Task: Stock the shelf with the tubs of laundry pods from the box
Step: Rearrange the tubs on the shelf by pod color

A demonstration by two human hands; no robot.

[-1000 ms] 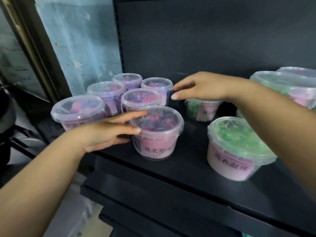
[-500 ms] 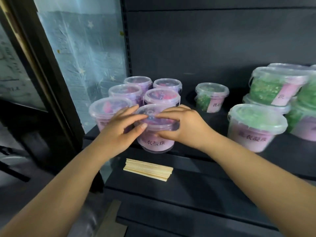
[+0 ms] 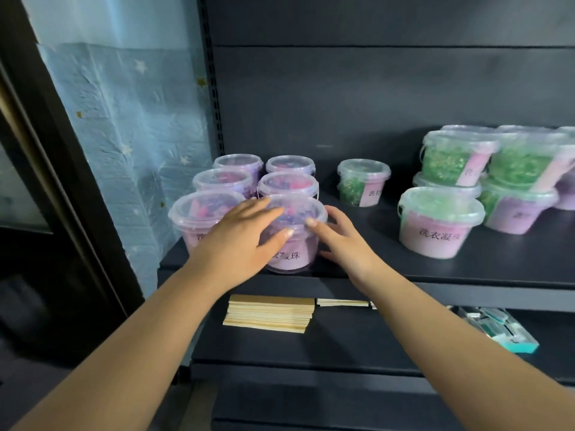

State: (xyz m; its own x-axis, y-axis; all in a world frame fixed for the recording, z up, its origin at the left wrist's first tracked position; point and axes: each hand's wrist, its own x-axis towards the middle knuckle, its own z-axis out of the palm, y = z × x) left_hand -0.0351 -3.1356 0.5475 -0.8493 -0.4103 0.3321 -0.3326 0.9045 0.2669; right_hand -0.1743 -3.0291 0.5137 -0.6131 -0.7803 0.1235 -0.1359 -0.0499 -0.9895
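Observation:
A clear tub of pink and purple pods stands at the front edge of the black shelf, in front of several like tubs. My left hand lies over its lid with straight fingers, thumb against the front wall. My right hand touches its right side, thumb tip at the rim, fingers loosely spread beside it. The tub rests on the shelf. No box is in view.
Green-pod tubs stand to the right: a small one at the back, a large one in front, stacked ones at far right. The lower shelf holds wooden slats and a teal pack. Blue starred sheeting hangs left.
The view has drawn back and down from the shelf. My right hand came from the back tubs to the front pink tub and now sits at its right side, off the lid.

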